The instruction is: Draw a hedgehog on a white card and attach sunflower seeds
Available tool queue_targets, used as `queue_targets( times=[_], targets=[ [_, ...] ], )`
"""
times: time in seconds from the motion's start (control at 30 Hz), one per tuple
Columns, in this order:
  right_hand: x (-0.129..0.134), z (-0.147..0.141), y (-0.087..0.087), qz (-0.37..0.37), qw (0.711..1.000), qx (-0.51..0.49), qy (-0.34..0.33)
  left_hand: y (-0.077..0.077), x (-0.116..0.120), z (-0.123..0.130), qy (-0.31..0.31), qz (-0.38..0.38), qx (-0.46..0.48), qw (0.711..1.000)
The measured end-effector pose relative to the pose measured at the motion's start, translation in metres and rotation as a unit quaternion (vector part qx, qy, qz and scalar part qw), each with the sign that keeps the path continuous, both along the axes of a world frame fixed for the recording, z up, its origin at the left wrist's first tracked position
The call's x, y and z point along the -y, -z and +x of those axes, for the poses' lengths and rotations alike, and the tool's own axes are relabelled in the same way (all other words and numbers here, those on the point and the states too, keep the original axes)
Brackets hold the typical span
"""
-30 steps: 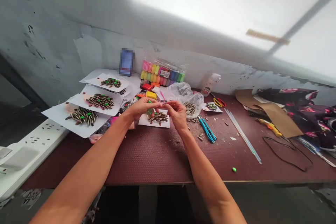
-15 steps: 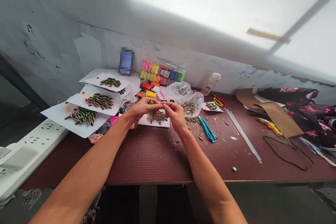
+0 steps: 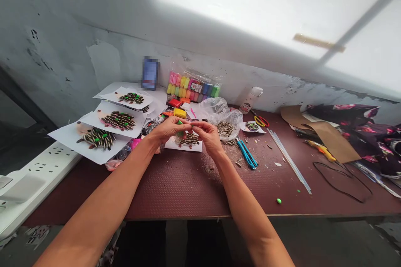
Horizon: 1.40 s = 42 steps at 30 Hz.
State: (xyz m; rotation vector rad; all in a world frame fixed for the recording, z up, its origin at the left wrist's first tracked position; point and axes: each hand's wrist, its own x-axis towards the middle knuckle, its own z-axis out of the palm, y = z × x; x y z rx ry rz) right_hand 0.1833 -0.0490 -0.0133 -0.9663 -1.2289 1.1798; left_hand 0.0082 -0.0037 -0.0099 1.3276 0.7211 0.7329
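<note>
Lump (image 3: 179, 122), bright green, gripped in left hand (image 3: 169, 129), right hand (image 3: 210, 135) pinched, hold unclear

Left forearm (image 3: 109, 192): bare, slanting up and inward from lower left.
Right forearm (image 3: 242, 200): bare, slanting up and inward from lower right.
Left wrist (image 3: 151, 141): bent slightly, turning the hand toward the right one.
Left hand (image 3: 170, 128): fingers curled, thumb stretched toward the right hand.
Right hand (image 3: 210, 134): forefinger bent, thumb close below it; other fingers folded, partly hidden.
Fingertips (image 3: 189, 127): both sets meet between the hands, touching or nearly so; too small to tell which.
Height: hands roughly level with each other.
Elbows: out of view.
</note>
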Motion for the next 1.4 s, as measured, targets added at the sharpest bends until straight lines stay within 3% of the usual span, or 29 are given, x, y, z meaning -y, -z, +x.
queue_targets(
  times=[0.47, 0.73, 0.87, 1.03, 1.4],
  targets=[
    [-0.001, 0.002, -0.002, -0.015, 1.000, 0.026, 0.010, -0.001, 0.003, -0.002, 0.070, 0.024, 0.028, 0.997],
    [-0.002, 0.004, 0.000, 0.008, 0.999, 0.028, -0.014, -0.001, 0.001, 0.000, 0.001, 0.008, 0.033, 0.999],
    [-0.004, 0.007, 0.000, 0.013, 0.999, 0.034, 0.014, -0.002, -0.003, -0.003, -0.051, 0.006, 0.066, 0.997],
    [-0.005, 0.007, 0.001, 0.013, 0.998, 0.049, 0.049, -0.003, -0.003, -0.004, -0.040, -0.001, 0.058, 0.998],
    [-0.005, 0.005, 0.001, 0.012, 0.997, 0.058, 0.040, 0.001, -0.006, -0.004, -0.046, 0.035, 0.020, 0.998]
  ],
)
